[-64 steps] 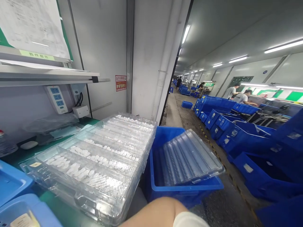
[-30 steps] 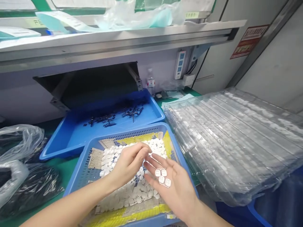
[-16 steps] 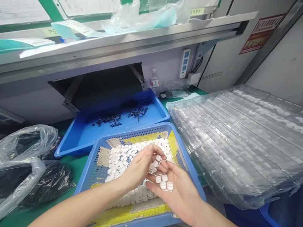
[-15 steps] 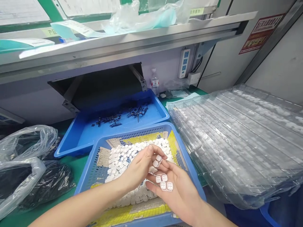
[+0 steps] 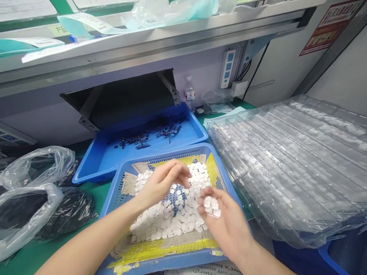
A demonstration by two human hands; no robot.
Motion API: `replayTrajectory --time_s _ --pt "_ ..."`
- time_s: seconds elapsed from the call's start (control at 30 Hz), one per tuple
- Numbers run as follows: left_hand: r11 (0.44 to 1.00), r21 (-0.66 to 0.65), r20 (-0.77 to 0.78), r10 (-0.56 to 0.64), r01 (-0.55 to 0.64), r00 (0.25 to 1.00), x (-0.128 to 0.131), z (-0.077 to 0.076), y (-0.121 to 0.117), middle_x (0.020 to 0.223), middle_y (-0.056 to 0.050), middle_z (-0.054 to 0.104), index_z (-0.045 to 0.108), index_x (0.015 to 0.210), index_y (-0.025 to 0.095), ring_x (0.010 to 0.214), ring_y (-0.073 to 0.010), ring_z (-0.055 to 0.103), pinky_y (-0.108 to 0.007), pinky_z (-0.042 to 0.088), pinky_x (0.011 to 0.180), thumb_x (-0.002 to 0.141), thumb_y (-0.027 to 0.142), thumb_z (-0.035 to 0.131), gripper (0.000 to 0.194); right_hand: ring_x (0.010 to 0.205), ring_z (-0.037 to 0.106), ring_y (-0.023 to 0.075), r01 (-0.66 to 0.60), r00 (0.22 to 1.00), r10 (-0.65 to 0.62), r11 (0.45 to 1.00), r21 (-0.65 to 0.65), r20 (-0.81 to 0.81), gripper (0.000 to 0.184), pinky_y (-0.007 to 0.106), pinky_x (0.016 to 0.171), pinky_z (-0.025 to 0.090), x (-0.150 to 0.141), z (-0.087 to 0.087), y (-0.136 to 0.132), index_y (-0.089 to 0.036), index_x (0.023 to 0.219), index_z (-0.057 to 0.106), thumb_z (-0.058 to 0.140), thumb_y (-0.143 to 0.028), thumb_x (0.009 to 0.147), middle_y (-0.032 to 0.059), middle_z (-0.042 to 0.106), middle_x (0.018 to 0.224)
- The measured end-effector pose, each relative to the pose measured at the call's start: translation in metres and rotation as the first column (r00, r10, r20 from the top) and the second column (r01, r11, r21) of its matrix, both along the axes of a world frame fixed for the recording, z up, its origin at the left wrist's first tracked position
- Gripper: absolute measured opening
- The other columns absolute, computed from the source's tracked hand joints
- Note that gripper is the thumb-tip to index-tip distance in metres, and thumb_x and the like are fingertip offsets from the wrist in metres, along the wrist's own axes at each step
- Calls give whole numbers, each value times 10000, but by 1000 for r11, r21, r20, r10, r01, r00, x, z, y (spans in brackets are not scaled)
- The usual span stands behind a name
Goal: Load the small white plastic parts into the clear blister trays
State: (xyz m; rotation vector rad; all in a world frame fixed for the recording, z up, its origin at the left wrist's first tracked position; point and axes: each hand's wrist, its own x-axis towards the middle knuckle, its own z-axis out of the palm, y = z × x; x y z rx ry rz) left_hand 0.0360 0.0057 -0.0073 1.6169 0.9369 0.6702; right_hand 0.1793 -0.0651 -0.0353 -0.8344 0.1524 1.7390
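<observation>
My right hand (image 5: 223, 217) is palm up, fingers curled round several small white square plastic pieces (image 5: 212, 207) lying in a cluster. These look like little joined caps; their exact kind is unclear. My left hand (image 5: 168, 179) hovers over the basket with its fingers loosely bent and slightly apart, and I see nothing in it. Below both hands, a blue plastic basket (image 5: 114, 191) lined with cardboard and yellow tape holds a great many loose white pieces (image 5: 183, 219). A bare patch of the basket floor shows near my left fingertips.
Behind the basket, a blue tray (image 5: 106, 156) holds black plastic parts (image 5: 169, 131). Stacked clear plastic trays (image 5: 286, 164) with white pieces stand at right. Clear bags (image 5: 69, 210) of dark material lie at left. A metal shelf edge (image 5: 143, 49) crosses above; a bottle (image 5: 190, 93) stands beneath.
My hands have separated: the left moved left and up off the right, which shifted right and curled more round its white pieces. The camera view has tilted slightly down.
</observation>
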Motion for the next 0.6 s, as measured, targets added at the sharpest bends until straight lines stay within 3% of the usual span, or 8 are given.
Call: replayTrajectory --time_s 0.03,0.07,0.13,0.2,0.23,0.43,0.6 --pt "996 89 -196 -1 19 981 -3 -1 6 772 -35 594 535 837 153 636 -130 564 -284 453 653 883 378 321 314 493 451 68 58 998 -58 998 5 7 90 165 412 374 2 0 0 -143 595 547 547 -173 679 -2 509 606" --pt "983 153 -402 -36 105 915 -5 -3 11 736 -21 594 539 827 159 594 -123 547 -270 436 613 881 346 335 282 450 400 54 104 995 -104 995 16 4 108 151 361 320 4 0 0 -151 577 524 541 -176 681 -18 475 580" --pt "920 149 -702 -160 363 694 -7 -11 16 726 -18 606 561 809 167 625 -142 545 -258 403 588 840 282 442 169 403 315 41 139 990 -138 989 42 -23 133 143 313 243 8 1 -1 -160 567 490 524 -185 693 -40 411 547" --pt "844 62 -803 -274 533 529 -4 -21 14 749 -27 616 583 787 172 677 -177 556 -256 386 577 743 219 592 65 386 265 37 127 991 -125 990 52 -44 148 143 304 214 10 2 -2 -163 565 467 511 -194 703 -52 361 529" --pt "829 37 -815 -298 558 497 -1 -27 11 752 -35 616 589 780 170 682 -192 560 -259 382 571 697 194 640 101 382 249 36 118 992 -115 992 50 -47 149 143 303 207 11 2 -2 -164 567 461 508 -195 704 -55 345 525" --pt "823 -14 -828 -328 568 455 16 -56 -3 771 -80 606 579 799 145 681 -225 562 -268 379 537 707 186 605 104 381 227 36 90 996 -89 996 27 -17 150 145 306 210 10 3 -2 -167 569 445 514 -199 698 -61 315 523" --pt "832 -12 -770 -362 554 526 9 -47 6 716 -43 613 587 844 159 621 -176 543 -240 356 514 713 156 559 134 394 264 38 86 996 -87 996 23 23 138 149 314 233 10 1 -2 -165 570 463 535 -197 684 -56 341 532"
